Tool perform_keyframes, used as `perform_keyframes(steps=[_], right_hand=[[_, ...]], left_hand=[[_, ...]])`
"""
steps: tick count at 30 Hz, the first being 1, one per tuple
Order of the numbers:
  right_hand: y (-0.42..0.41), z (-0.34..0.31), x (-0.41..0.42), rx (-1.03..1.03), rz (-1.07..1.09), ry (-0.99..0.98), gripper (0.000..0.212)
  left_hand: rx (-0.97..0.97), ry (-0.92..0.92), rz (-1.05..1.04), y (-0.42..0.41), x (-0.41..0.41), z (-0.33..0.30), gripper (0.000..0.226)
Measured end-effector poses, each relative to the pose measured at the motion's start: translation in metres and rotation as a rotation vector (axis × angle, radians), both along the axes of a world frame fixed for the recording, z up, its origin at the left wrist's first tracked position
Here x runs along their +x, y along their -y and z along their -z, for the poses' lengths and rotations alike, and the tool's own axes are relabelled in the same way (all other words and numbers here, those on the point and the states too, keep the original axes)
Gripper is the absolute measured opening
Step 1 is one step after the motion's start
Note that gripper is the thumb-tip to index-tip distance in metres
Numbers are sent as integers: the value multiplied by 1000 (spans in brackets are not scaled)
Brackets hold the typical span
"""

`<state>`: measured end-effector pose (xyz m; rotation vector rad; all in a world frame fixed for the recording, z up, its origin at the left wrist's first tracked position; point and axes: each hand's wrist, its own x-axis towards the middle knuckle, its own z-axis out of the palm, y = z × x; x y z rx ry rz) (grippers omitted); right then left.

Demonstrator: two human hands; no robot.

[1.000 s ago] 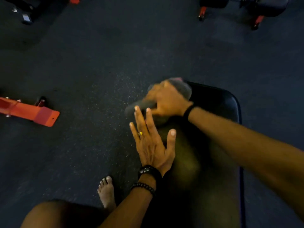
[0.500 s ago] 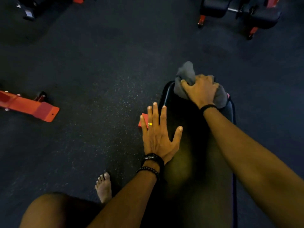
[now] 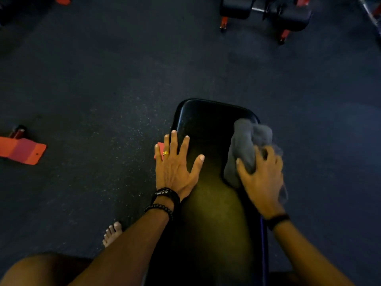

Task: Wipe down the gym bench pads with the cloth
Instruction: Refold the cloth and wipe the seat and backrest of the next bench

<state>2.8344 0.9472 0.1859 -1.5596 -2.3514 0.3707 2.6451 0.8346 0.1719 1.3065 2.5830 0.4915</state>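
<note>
A black bench pad (image 3: 208, 124) runs away from me down the middle of the head view. My left hand (image 3: 175, 168) lies flat on the pad's left edge with fingers spread. A bunched grey cloth (image 3: 247, 141) sits on the pad's right edge. My right hand (image 3: 261, 178) grips the cloth, fingers curled into it, and presses it against the pad.
Dark rubber floor surrounds the bench. An orange frame foot (image 3: 22, 150) lies on the floor at the left. Another black bench with orange legs (image 3: 266, 11) stands at the back right. My bare foot (image 3: 112, 233) is on the floor left of the bench.
My right hand has swept the cloth from the pad's far left corner across the far end and down onto the right edge. The left hand stayed flat on the pad.
</note>
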Motion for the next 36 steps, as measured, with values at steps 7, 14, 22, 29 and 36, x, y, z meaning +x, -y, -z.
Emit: perform_keyframes(steps=[7, 14, 22, 29, 36], right_hand=[[-72, -16, -44, 284, 247, -388, 63], [-126, -16, -87, -127, 210, -22, 49], [-89, -4, -51, 233, -532, 81, 49], [-48, -4, -53, 31, 40, 149, 60], [-67, -83, 35, -328, -233, 498, 60]], left_hand=[[-5, 6, 14, -3, 2, 1, 81], [20, 30, -16, -1, 4, 0, 80], [54, 51, 2, 2, 2, 1, 78], [-90, 75, 51, 12, 0, 2, 74], [-304, 153, 146, -30, 1, -101, 82]])
